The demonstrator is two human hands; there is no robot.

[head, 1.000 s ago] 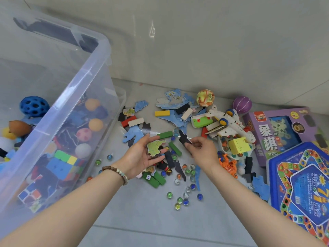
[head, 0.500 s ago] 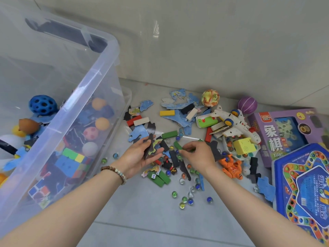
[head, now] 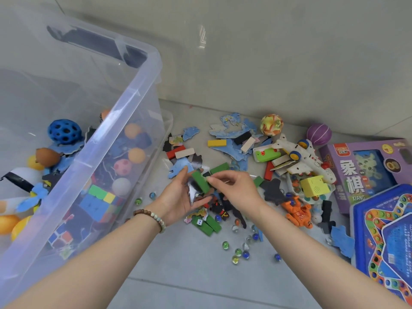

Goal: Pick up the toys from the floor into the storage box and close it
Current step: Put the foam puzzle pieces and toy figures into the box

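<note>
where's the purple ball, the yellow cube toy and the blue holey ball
purple ball (head: 319,134): head view, centre of its striped surface.
yellow cube toy (head: 313,186): head view, front face by the speaker holes.
blue holey ball (head: 64,131): head view, middle of its top, inside the storage box (head: 124,121).

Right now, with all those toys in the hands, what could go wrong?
1. The left hand holds a stack of flat puzzle pieces with a green block on top, which the right hand is pinching. On the way to the storage box, some might slide off.
2. Marbles lie loose on the floor by the arms. A bump could send them rolling away.
</note>
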